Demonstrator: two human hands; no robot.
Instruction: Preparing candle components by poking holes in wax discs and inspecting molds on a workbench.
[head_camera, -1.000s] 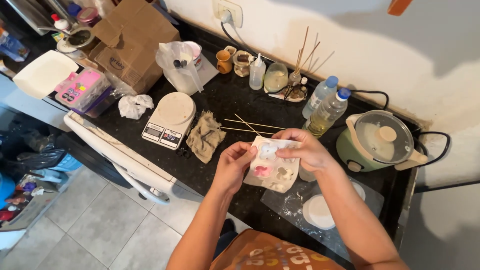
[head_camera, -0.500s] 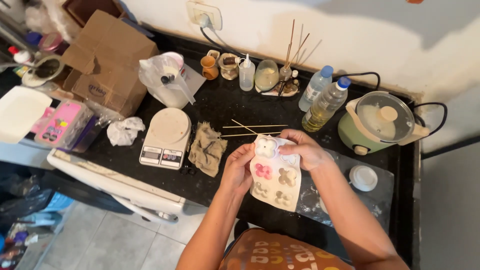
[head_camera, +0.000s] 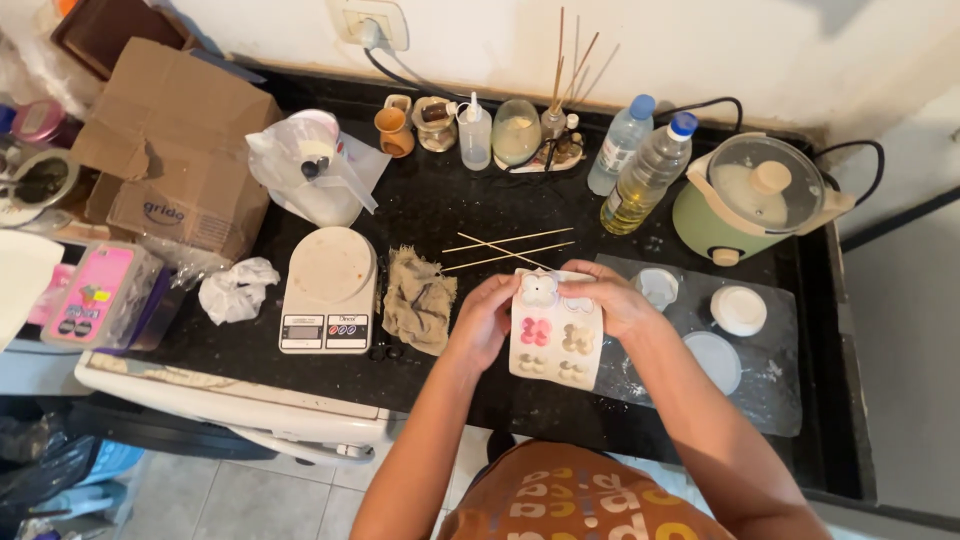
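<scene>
Both my hands hold a white silicone mould (head_camera: 555, 340) with flower-shaped cavities over the black counter (head_camera: 440, 200). My left hand (head_camera: 487, 318) grips its left top edge. My right hand (head_camera: 603, 298) grips its right top corner. One cavity holds a pink piece, several others hold cream-coloured pieces. A white flower shape (head_camera: 539, 288) sits at the mould's top, between my thumbs.
A kitchen scale (head_camera: 330, 290), a brown cloth (head_camera: 418, 297) and wooden sticks (head_camera: 505, 248) lie to the left and behind. Two oil bottles (head_camera: 648, 175), a green cooker (head_camera: 752, 200), white round lids (head_camera: 738, 310) on a plastic sheet, a cardboard box (head_camera: 175, 150).
The mould has come down closer to the counter and turned more upright in view, both hands staying on its top edge. The camera has shifted, so the counter sits more squarely.
</scene>
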